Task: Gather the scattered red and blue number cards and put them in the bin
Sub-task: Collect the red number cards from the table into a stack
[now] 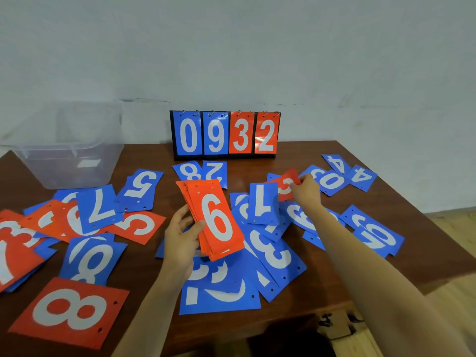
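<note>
Step in hand, as judged: collecting red cards. The bin (51, 166) stands upper left. At centre, the left hand (180, 238) grasps a red stack (216, 220). Right of centre, the right hand (306, 189) pinches a red card (288, 182). Next: add it to the stack.

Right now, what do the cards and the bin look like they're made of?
The cards: likely thin plastic or laminated card, smooth with slight sheen; clean punched holes, flat stiff edges. The bin: clear, slightly frosted plastic; table and wall show through its sides.
</note>
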The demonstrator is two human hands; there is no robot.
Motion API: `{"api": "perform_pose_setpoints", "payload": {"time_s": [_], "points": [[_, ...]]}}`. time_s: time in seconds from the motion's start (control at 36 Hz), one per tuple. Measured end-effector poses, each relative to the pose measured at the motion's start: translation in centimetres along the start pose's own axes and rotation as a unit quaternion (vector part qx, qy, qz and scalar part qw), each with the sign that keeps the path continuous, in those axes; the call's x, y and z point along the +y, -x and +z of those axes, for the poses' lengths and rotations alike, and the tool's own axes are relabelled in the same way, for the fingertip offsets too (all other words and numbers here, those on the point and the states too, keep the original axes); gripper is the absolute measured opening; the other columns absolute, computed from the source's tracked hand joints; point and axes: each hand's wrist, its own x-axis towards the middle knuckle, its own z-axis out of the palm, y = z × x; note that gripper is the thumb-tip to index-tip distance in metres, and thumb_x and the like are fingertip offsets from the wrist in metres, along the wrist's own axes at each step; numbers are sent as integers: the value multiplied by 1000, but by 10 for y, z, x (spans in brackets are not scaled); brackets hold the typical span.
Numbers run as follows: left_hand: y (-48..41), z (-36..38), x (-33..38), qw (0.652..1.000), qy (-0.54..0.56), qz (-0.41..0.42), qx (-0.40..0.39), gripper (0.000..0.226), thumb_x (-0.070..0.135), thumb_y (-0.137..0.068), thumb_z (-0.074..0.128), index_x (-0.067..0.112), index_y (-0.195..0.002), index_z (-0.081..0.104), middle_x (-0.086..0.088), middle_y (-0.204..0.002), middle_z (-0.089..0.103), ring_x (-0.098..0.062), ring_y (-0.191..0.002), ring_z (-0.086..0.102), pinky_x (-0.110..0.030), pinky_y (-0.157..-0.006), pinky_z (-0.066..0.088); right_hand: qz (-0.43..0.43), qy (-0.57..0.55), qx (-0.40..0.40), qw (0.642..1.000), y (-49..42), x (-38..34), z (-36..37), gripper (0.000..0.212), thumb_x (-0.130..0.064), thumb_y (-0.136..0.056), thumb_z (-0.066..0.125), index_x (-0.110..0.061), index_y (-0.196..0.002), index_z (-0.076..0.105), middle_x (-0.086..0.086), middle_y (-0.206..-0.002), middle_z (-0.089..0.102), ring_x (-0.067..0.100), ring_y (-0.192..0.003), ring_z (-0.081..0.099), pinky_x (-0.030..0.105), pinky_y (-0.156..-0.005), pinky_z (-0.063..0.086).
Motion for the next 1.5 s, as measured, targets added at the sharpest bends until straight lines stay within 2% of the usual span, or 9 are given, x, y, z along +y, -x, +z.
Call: {"api": "perform_pose_setpoints", "payload": {"time_s": [0.11, 0.28, 0.44, 0.53, 0.64, 0.83, 1.08, 1.31, 1.5], "points": [[7, 8, 1, 1000, 1, 2, -10, 49, 12, -90, 60, 25, -134, 45, 3, -113, 61, -19, -95, 62, -34, -65, 54, -40, -49, 100, 993, 13, 9, -17, 12, -20, -98, 49, -11, -95, 41, 9, -86, 53, 23, -72, 52, 26, -52, 38], [21, 23, 3, 999, 14, 18, -34, 44, 9, -90, 60, 24, -129, 48, 8, -101, 63, -17, -95, 63, -36, -74, 54, -86, -137, 141, 977, 37, 5, -45, 25, -9, -97, 48, -8, -121, 41, 6, -100, 55, 17, -79, 58, 16, -55, 42], [28, 35, 7, 999, 5, 38, -35, 43, 8, -90, 60, 22, -128, 49, 10, -96, 62, -12, -89, 62, -33, -73, 53, -126, -232, 85, 961, 66, -6, -59, 65, 2, -91, 46, -39, -139, 30, -2, -142, 39, 14, -97, 63, 38, -72, 59], [32, 39, 10, 998, 8, 43, -40, 43, 9, -89, 61, 23, -128, 49, 5, -103, 64, -15, -93, 63, -35, -76, 54, -139, -276, 33, 950, 83, -15, -64, 64, 2, -91, 49, -34, -141, 32, -7, -131, 43, 0, -88, 60, 24, -63, 58], [38, 37, 16, 998, -2, 56, -38, 44, 10, -89, 62, 24, -129, 48, 2, -108, 62, -17, -95, 63, -36, -75, 55, -130, -280, -41, 950, 99, -27, -70, 52, -8, -84, 69, -21, -127, 43, 1, -102, 60, 15, -85, 67, 35, -72, 59], [42, 15, 27, 996, -25, 72, -41, 45, 13, -88, 63, 28, -129, 48, -2, -118, 62, -23, -106, 62, -49, -87, 53, -173, -166, -257, 936, 115, -46, -69, 26, -16, -77, 76, -11, -93, 57, 7, -95, 70, 15, -81, 71, 20, -61, 56], [52, -4, 31, 990, -15, 79, -113, 42, 14, -86, 66, 33, -120, 52, 9, -106, 67, -10, -90, 69, -26, -62, 56, -249, -112, -192, 943, 134, -60, -20, 27, -19, -77, 77, -15, -89, 54, -3, -93, 67, 14, -83, 67, 24, -69, 56], [50, -22, 24, 988, 20, 107, -113, 40, 13, -84, 66, 34, -117, 55, 5, -110, 69, -18, -99, 68, -39, -79, 57, -170, -175, -160, 956, 154, -75, 13, 52, -34, -75, 77, -17, -109, 41, -9, -95, 53, 0, -82, 54, 13, -61, 42], [48, -40, 9, 981, -49, 183, -44, 34, 12, -92, 58, 37, -113, 50, 9, -113, 63, -11, -106, 63, -27, -84, 54, -187, -268, -233, 916, 189, -68, 46, 20, -27, -90, 62, -26, -108, 53, -6, -104, 66, 10, -94, 65, 21, -77, 53]]}}
